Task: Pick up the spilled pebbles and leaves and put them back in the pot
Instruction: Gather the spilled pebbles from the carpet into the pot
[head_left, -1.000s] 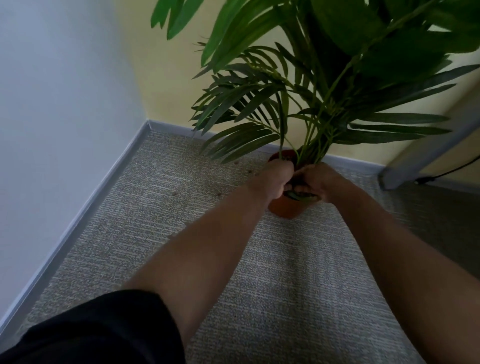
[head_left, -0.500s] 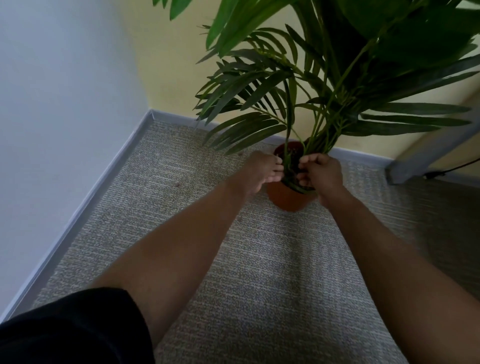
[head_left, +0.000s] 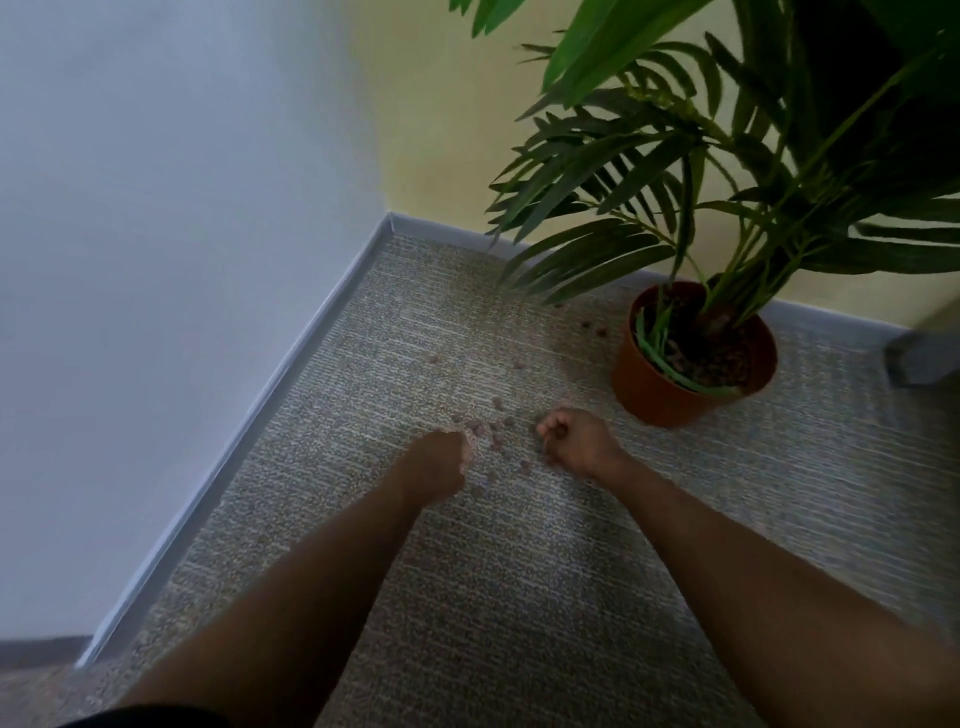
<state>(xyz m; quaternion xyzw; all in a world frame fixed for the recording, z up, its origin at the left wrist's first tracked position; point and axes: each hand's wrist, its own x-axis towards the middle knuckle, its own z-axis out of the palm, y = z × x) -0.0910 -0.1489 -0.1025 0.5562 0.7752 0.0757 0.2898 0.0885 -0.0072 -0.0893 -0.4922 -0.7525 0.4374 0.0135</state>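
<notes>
Several small brown pebbles (head_left: 497, 432) lie scattered on the grey carpet, left of a terracotta pot (head_left: 657, 397) that holds a green palm plant (head_left: 691, 171). A few more pebbles (head_left: 595, 328) sit near the pot's far left side. My left hand (head_left: 440, 463) is low on the carpet, its fingers curled round pebbles at the cluster's left edge. My right hand (head_left: 577, 441) rests at the cluster's right edge with curled fingers; whether it holds a pebble is hidden. Long green leaves (head_left: 675, 371) lie inside the pot over the pebble filling.
A grey skirting board (head_left: 270, 395) runs along the white wall on the left and meets the yellow wall (head_left: 441, 130) at the corner. A grey furniture leg (head_left: 919, 358) stands right of the pot. Palm fronds overhang the carpet behind the pebbles.
Both hands have left the pot's rim and dropped to the carpet at its left, among the spilled pebbles. The view has swung left and down.
</notes>
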